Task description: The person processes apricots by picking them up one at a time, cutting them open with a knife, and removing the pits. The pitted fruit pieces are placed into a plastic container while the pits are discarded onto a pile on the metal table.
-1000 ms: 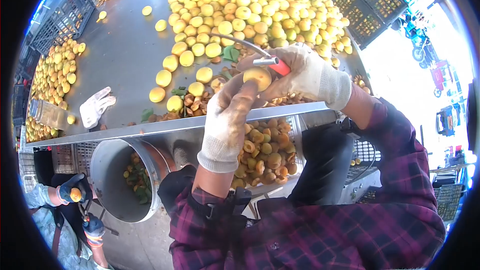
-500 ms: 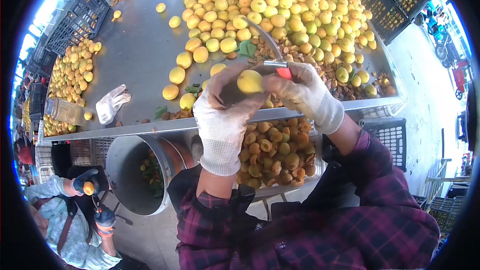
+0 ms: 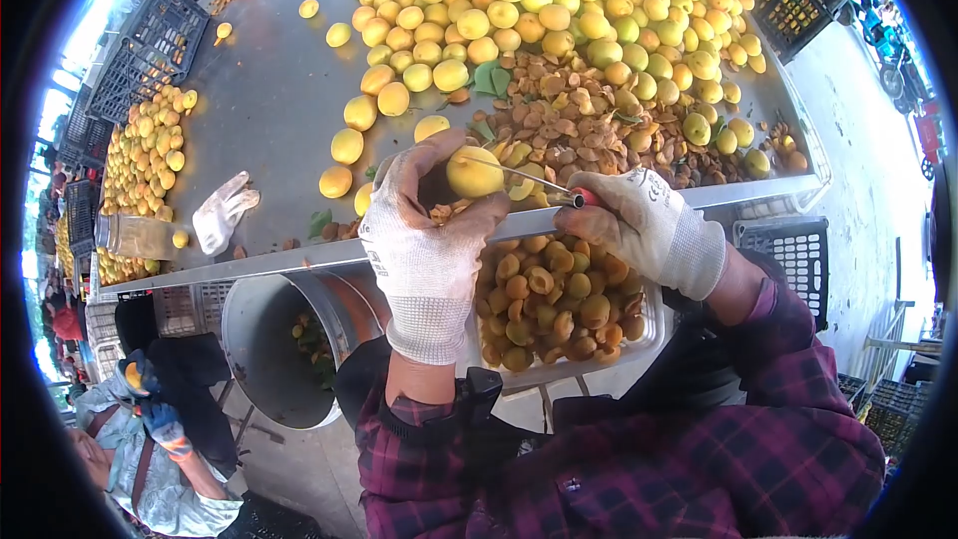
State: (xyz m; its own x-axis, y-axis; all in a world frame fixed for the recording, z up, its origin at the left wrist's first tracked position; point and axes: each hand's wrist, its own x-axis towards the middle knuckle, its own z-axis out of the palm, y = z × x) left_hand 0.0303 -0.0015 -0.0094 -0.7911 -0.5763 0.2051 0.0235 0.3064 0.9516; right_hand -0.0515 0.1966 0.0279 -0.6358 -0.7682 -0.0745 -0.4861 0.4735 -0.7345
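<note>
My left hand (image 3: 424, 269), in a white knit glove with a stained palm, has its fingers closed around a yellow apricot (image 3: 475, 174) just above the table's front edge. My right hand (image 3: 654, 225), gloved too, grips the red handle of a curved knife (image 3: 578, 200). Its thin blade reaches left, its end overlapping the apricot. Beneath both hands, a white tray (image 3: 656, 334) holds many cut apricots (image 3: 559, 304). Brown stones and scraps (image 3: 564, 110) lie on the metal table (image 3: 264, 90) beyond them.
A large heap of whole apricots (image 3: 479, 15) covers the table's far side. A loose white glove (image 3: 224, 214) and a clear jar (image 3: 135, 237) lie at left. Below stands a metal bucket (image 3: 249, 359). A co-worker's gloved hands (image 3: 155, 409) are at lower left; black crates (image 3: 155, 40) flank the table.
The knife has swung down from pointing up and away to lying across toward the apricot. My right hand has moved right and lower; the left, still holding the apricot, shifted slightly left.
</note>
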